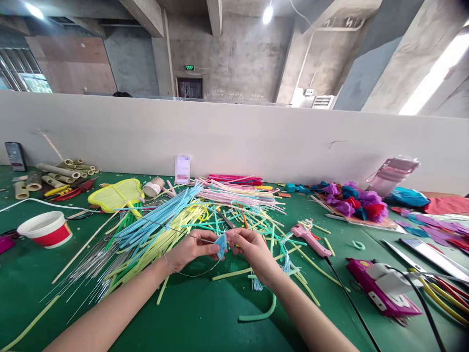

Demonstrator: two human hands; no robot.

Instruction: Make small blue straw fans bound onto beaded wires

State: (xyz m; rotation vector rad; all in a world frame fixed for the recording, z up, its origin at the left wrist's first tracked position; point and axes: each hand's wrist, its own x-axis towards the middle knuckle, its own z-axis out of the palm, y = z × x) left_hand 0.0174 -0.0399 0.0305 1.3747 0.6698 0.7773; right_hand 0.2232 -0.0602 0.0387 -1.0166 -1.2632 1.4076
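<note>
A small light-blue petal-like piece is pinched between the thumb and fingers of my left hand. My right hand is closed too, its fingertips meeting at the right edge of the same piece. A thin dark wire runs from my left fingers up to the left, and a thin pale strand loops below that hand. Just beyond my hands lie bundles of blue pipe cleaners and yellow ones. Small blue tassels rest on the table by my right wrist.
A pink glue gun lies to the right, its cord running toward me. Beyond it sit a magenta power strip and scissors. A paper cup, a yellow fuzzy shape and bamboo tubes stand left.
</note>
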